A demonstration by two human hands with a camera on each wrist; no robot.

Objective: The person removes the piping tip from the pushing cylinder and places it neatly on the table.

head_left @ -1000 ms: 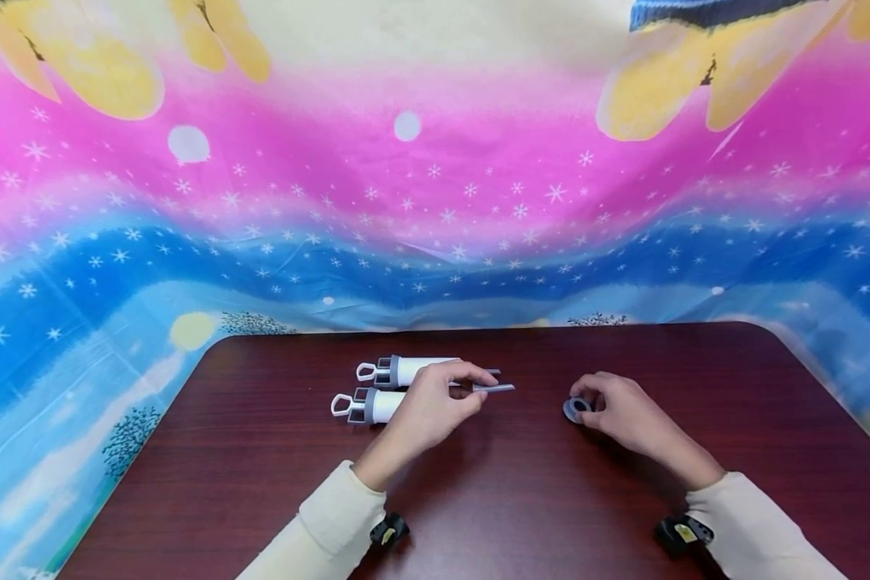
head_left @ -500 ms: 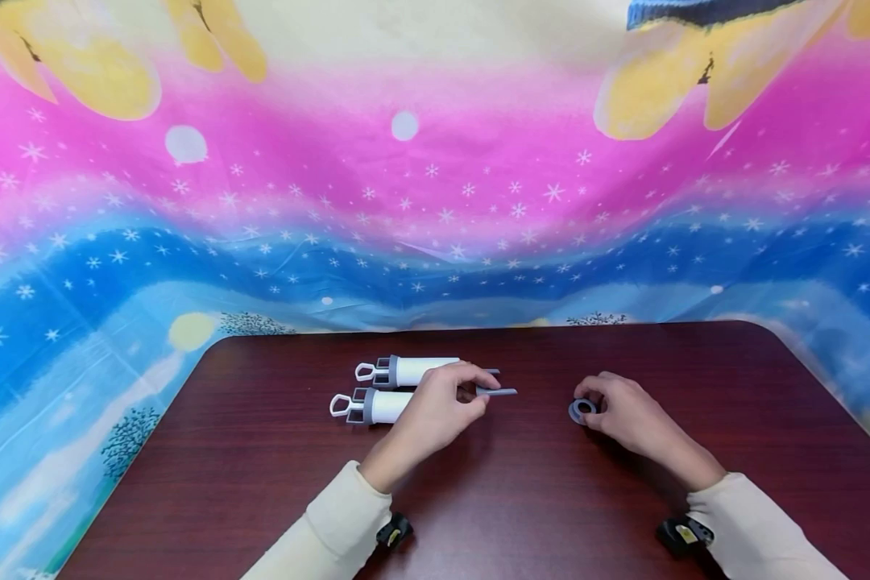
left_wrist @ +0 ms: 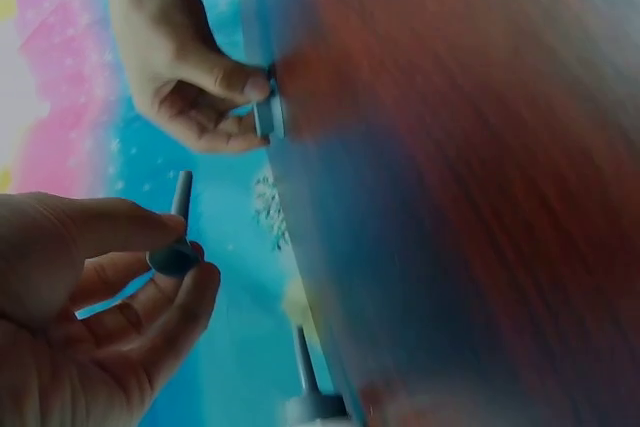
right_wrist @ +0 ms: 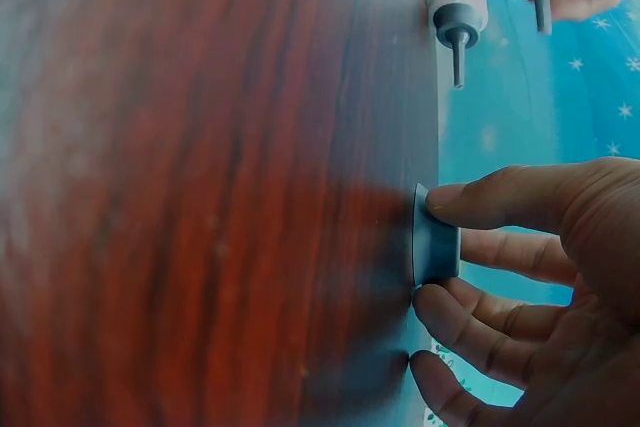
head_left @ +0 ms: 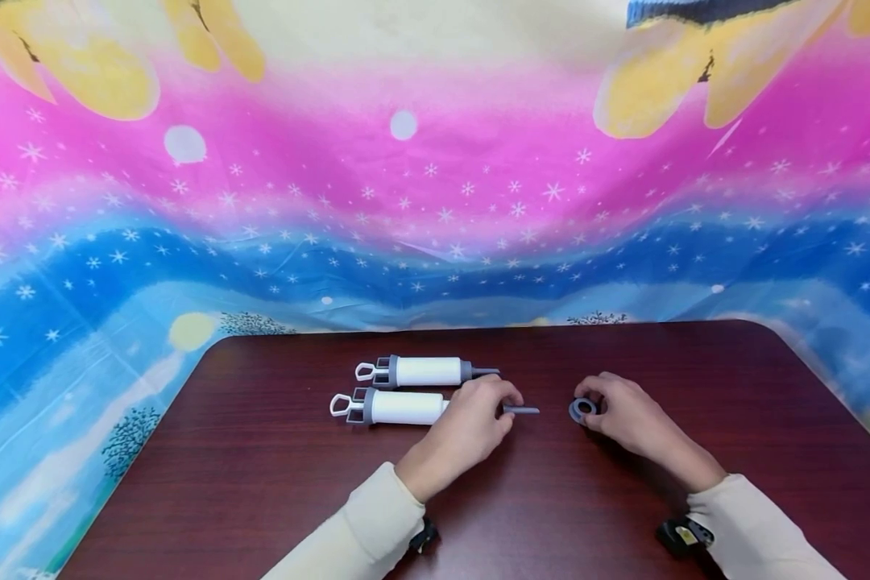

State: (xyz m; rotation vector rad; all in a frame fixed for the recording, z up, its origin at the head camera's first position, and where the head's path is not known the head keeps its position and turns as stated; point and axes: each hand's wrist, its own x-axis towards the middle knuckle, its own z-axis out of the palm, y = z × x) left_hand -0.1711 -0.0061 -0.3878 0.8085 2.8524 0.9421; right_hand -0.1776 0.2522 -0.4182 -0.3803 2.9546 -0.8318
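My left hand [head_left: 471, 423] pinches a grey nozzle [head_left: 524, 410] between thumb and fingers, its thin tube pointing right. In the left wrist view the nozzle's wide base [left_wrist: 172, 257] sits between the fingertips, off the table. My right hand [head_left: 627, 415] holds a grey flanged ring [head_left: 582, 410] at the table surface, thumb on one side and fingers on the other. Just left of my left hand lies a white syringe-like tube [head_left: 406, 408] with a grey collar and white loop handle. Its right end is partly behind the hand.
Behind it lies a similar white tube [head_left: 428, 371] with a grey nozzle [head_left: 484, 371] on its right end. Both rest on a dark red-brown wooden table [head_left: 261, 483]. A colourful printed cloth [head_left: 435, 201] hangs behind the table's far edge.
My left hand has moved right and toward me with the nozzle, uncovering more of both tubes. The ring has tipped and shifted slightly right in my right hand, then stayed still.
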